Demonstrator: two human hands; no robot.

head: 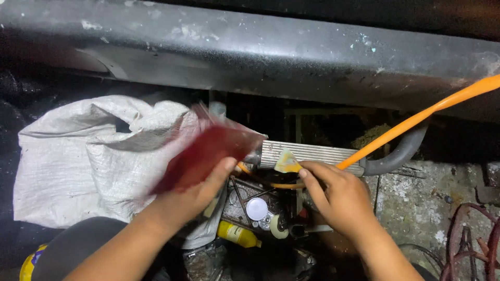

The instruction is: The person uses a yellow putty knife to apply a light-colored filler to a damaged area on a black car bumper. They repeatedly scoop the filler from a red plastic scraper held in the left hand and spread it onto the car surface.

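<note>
My left hand (185, 200) grips a dark red rag (208, 148), blurred by motion, held up against the end of a ribbed silver metal block (307, 153). My right hand (338, 195) pinches a small yellowish scrap (286, 162) where an orange hose (416, 119) meets the block. The hose runs up to the right and off the frame edge. A second bit of orange hose curves under the block between my hands.
A dark dusty vehicle bumper (260, 52) spans the top. A white woven sack (88, 161) lies at the left. A grey rubber hose (398, 153) bends off the block. Below are a yellow bottle (237, 234), a white cap (257, 209) and rusty metal (469, 239) on concrete.
</note>
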